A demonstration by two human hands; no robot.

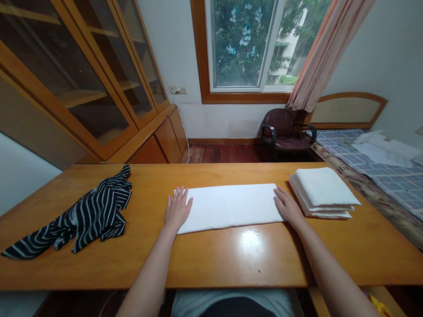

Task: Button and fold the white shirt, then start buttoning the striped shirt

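From my end, biggest first: glass-door wooden cabinet point(110, 83) along the left wall, then the glossy wooden table point(142, 268) across the foreground. Bed point(370, 164) with a checked sheet is past the table's right side, sliding window point(244, 44) straight ahead, pink curtain point(327, 57) at its right, maroon armchair point(280, 127) under it. On the tabletop I have a black-and-white striped garment point(99, 211) lying crumpled at left, well apart from everything else. Folded white cloth point(231, 204) lies flat in the middle, a long strip. Its long axis runs left to right across the person's front, right end angled slightly away from the body. Stack of folded white cloths point(325, 187) sits off that right end, just beyond the right hand point(289, 207). Key relation as I read it: cloth spans the gap between the hands, one at each short end, both touching, so neither is nearer. Left hand point(178, 209) lies palm down over the left end, fingers a little apart, thumb out along the top face. Right fingers are extended onto the right edge, slightly apart, not curled round it that I can see. Can't tell whether any fingertip is tucked underneath.
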